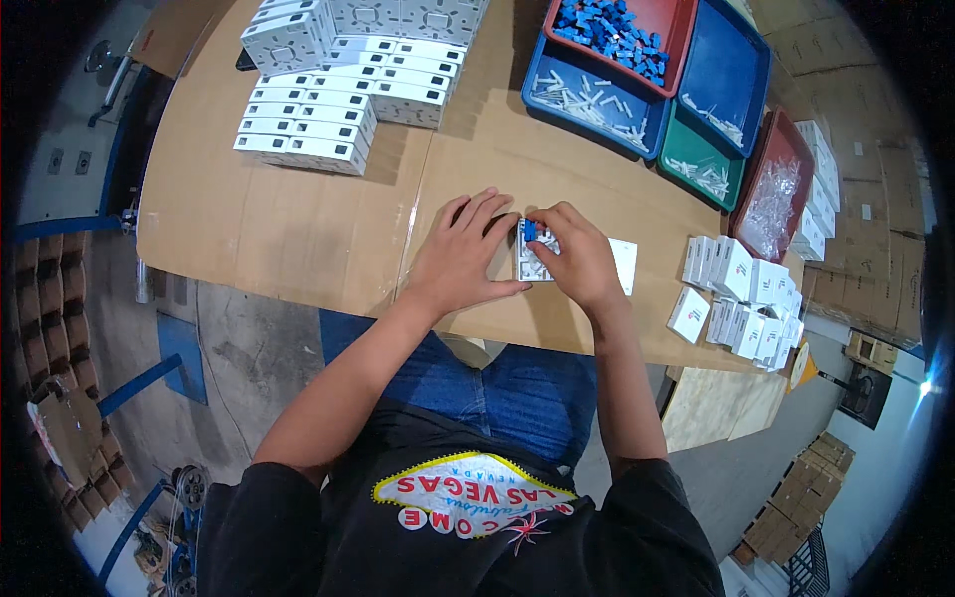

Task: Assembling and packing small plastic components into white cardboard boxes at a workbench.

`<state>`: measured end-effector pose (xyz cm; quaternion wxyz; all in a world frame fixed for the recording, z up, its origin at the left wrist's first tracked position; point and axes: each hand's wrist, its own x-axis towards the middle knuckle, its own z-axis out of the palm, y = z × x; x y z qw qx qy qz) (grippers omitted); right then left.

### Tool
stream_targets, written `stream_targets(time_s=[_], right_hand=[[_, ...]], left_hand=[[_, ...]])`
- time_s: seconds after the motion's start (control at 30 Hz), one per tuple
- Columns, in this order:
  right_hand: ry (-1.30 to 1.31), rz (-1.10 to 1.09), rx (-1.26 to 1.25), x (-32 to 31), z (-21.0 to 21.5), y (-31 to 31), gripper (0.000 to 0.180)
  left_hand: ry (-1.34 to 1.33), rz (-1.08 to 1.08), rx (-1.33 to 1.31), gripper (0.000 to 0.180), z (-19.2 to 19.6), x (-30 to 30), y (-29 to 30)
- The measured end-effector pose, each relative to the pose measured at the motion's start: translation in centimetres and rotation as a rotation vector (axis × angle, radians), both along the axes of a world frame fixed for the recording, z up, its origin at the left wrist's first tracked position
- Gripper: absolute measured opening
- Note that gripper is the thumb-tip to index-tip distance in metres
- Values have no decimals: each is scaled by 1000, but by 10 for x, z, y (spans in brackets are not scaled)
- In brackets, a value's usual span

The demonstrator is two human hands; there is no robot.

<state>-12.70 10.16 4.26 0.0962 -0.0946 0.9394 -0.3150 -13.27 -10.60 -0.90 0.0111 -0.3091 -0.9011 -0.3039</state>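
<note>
The counter [288,224] has a matt brown cardboard surface, with glossy clear tape [415,189] along its seam. The trays [731,65] are smooth plastic; the small blue part [529,230] looks plastic too. The stacked boxes [333,131] look like smooth paperboard. Jeans [438,383] of denim, T-shirt [368,557] of matt cloth.

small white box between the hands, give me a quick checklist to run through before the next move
1. Small white box open: ok, its contents show.
2. Left hand close by: ok, spread at the box's left side.
3. Right hand at the box: ok, its fingertips are by the blue piece.
4. Blue piece firmly seated: cannot tell, fingers partly hide it.
5. White flat piece clear of the right arm: not ok, hand and wrist partly cover it in this view.
</note>
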Motion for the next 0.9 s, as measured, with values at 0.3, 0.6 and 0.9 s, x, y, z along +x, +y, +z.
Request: stream_targets(time_s=[0.3, 0.6, 0.9], right_hand=[[13, 18, -5, -1, 1, -2, 30], [5, 3, 18, -1, 0, -4, 30], [-26, -14, 69, -1, 2, -6, 30]], left_hand=[[2, -4, -19, 85, 0, 0, 0], [4, 0, -27, 85, 0, 0, 0], [15, -5, -43, 86, -1, 1, 0]])
